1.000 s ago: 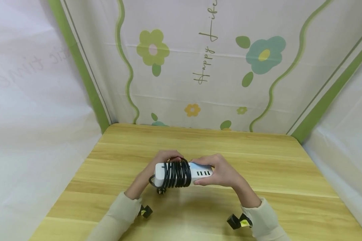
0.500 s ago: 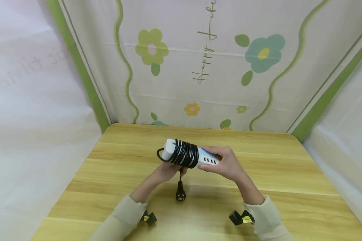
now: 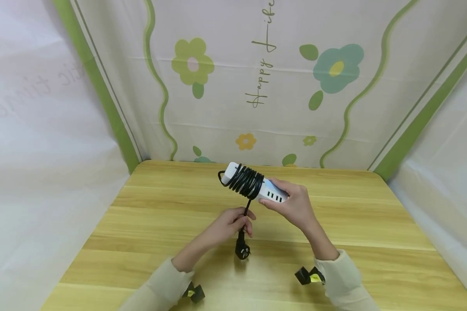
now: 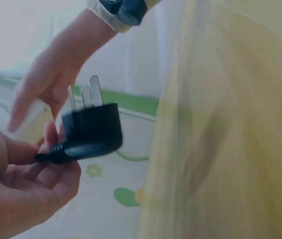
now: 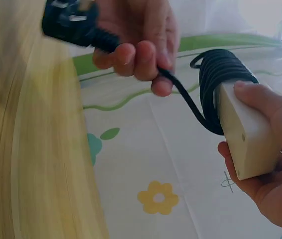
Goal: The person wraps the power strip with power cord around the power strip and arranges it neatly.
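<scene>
A white power strip (image 3: pixel 273 192) with several USB slots is held tilted above the table by my right hand (image 3: pixel 295 205), thumb and fingers gripping its right end. Black cord (image 3: pixel 246 180) is wound in several turns around the strip's other end. From these coils a short length of cord runs down to my left hand (image 3: pixel 231 224), which pinches it just behind the plug. The black plug (image 4: pixel 92 130) has three metal prongs, pointing up in the left wrist view. In the right wrist view, the strip's bare end (image 5: pixel 250 139) shows beside my right thumb.
Below my hands lies a wood-grain table (image 3: pixel 171 203). A white curtain (image 3: pixel 225 108) printed with flowers hangs along its far edge, with white cloth (image 3: pixel 43 181) at the sides. Black wrist-camera mounts (image 3: pixel 309 275) stick out by both cuffs.
My right hand has raised and tilted the power strip, moving it right and away. My left hand has left the strip's underside and drawn the plug end down, pulling a length of cord out.
</scene>
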{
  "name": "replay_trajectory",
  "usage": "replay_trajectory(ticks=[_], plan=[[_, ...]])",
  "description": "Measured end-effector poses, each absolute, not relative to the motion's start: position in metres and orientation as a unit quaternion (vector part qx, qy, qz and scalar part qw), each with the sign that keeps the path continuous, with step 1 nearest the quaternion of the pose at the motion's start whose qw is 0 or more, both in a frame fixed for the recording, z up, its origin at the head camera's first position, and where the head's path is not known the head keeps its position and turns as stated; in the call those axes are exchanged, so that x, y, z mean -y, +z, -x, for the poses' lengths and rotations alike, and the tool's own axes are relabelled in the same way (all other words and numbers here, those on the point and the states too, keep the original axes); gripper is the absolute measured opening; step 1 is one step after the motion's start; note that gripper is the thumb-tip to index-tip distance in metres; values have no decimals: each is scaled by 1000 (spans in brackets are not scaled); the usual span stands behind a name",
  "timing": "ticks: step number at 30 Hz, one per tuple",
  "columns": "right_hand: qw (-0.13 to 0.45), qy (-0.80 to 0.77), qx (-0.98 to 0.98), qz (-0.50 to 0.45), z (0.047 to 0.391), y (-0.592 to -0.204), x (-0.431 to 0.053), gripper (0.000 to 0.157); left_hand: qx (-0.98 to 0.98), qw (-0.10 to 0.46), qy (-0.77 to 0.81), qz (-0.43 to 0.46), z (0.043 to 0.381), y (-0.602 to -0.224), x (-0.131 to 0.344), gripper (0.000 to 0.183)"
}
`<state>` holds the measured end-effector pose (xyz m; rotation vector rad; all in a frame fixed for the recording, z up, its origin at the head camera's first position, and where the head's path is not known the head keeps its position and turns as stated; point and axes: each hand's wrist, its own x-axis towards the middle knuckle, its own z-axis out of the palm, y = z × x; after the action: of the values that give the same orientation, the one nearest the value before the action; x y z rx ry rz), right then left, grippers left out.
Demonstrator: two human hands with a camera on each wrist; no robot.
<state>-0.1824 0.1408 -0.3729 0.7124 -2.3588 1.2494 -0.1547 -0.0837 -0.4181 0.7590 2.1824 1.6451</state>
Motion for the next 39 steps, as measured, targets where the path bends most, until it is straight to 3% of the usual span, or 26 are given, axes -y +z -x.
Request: replay_trajectory(ticks=[11,26,31,39], plan=[[252,386,846,-268,197,-394,-138,57,-795,126,538,-251,151,-407,89,22],[249,324,882,-235,204,-413,-123,50,-824,95,519,-207,148,-406,84,22],[243,303,889,-241,202,-417,-119,54,-854,83,467,-212,146,-402,89,19],[226,262,898,-270,201,-424,-114,57,-903,12,375,-210,141,-393,94,24]])
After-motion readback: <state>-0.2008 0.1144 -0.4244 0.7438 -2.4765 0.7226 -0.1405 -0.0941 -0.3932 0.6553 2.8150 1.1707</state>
